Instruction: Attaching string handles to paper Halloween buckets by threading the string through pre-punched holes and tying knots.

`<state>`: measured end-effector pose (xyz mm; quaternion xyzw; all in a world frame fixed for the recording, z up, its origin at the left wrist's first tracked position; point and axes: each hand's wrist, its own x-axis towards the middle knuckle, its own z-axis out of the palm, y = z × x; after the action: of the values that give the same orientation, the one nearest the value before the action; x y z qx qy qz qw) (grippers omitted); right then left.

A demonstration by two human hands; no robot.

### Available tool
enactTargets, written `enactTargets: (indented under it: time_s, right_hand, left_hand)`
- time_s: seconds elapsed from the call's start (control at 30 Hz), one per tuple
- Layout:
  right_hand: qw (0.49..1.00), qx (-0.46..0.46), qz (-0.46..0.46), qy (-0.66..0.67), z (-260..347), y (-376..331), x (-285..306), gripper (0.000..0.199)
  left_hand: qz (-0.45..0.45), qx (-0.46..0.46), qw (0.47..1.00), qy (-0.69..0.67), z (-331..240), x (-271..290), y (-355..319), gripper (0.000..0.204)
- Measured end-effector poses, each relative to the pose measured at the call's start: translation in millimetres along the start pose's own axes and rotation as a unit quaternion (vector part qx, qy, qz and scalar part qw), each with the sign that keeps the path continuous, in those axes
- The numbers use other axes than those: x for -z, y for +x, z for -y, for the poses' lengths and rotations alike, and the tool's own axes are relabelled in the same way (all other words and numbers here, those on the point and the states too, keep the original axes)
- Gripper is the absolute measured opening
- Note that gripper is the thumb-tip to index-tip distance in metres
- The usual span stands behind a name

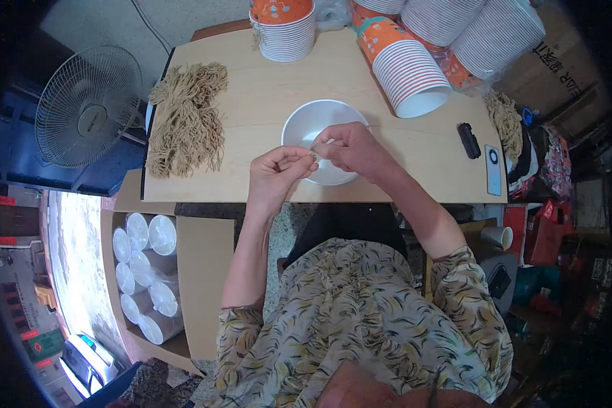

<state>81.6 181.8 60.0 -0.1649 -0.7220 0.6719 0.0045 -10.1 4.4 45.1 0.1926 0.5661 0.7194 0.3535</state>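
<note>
My left hand (pixel 279 174) and my right hand (pixel 352 147) meet over the near part of a white round bowl (pixel 296 128). The fingertips of the left are pinched around a tiny brownish thing, too small to make out. Close beside them, the right thumb and fingers are pressed together, and whatever they hold is hidden. The bowl rests on a pale wooden table (pixel 251 102) near its front edge, and its inside is partly covered by my hands.
Bundles of tan cord (pixel 189 122) lie at the table's left. Stacked paper buckets (pixel 285 42) stand at the back, with another stack (pixel 411 71) lying tilted. A black object (pixel 468 141) and a phone (pixel 494 170) lie at right. A fan (pixel 90 115) and an open carton (pixel 207 285) are on the left.
</note>
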Motion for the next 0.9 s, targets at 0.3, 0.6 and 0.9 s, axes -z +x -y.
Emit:
enactTargets:
  time_s: [0.3, 0.6, 0.9]
  right_hand:
    - [0.999, 0.018, 0.038, 0.002, -0.7, -3.0, 5.5, 0.012]
    - [0.995, 0.003, 0.097, 0.028, 4.2, -3.6, 9.6, 0.014]
    - [0.997, 0.029, 0.072, -0.005, 5.3, -5.7, 7.1, 0.012]
  left_hand:
    - [0.011, 0.013, 1.000, -0.008, 0.7, 2.5, 0.3, 0.009]
    - [0.033, 0.009, 0.999, 0.024, -1.5, 4.5, -0.3, 0.012]
    - [0.016, -0.018, 1.000, 0.009, 5.5, 2.4, -3.0, 0.019]
